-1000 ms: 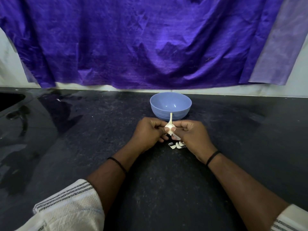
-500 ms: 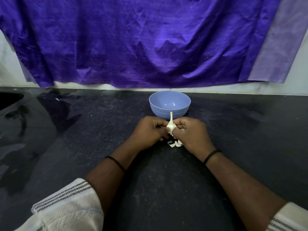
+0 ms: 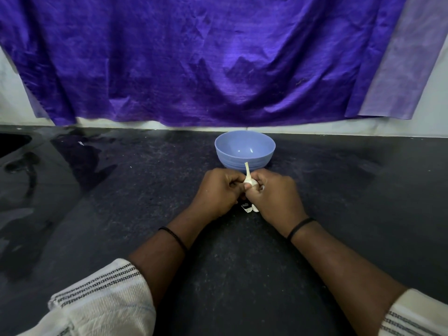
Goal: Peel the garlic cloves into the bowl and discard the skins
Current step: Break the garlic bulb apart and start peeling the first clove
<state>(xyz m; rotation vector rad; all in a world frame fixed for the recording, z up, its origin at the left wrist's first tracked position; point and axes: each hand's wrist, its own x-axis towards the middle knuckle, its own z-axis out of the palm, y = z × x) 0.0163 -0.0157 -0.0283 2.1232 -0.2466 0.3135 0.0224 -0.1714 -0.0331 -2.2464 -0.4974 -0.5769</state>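
A garlic bulb [image 3: 249,181] is pinched between the left hand [image 3: 218,194] and the right hand [image 3: 272,196], stem pointing up, both sets of fingers curled tight onto it. It's held just in front of the blue bowl [image 3: 244,149], above the dark counter [image 3: 121,190]. A few bits of white skin [image 3: 251,208] are lying on the counter right under the hands. Purple cloth [image 3: 194,59] is hung behind.

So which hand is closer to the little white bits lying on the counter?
Right. The right hand sits just above and partly over the skin scraps, nearly touching them. The left hand is a little farther, up and left. Both grip the garlic.
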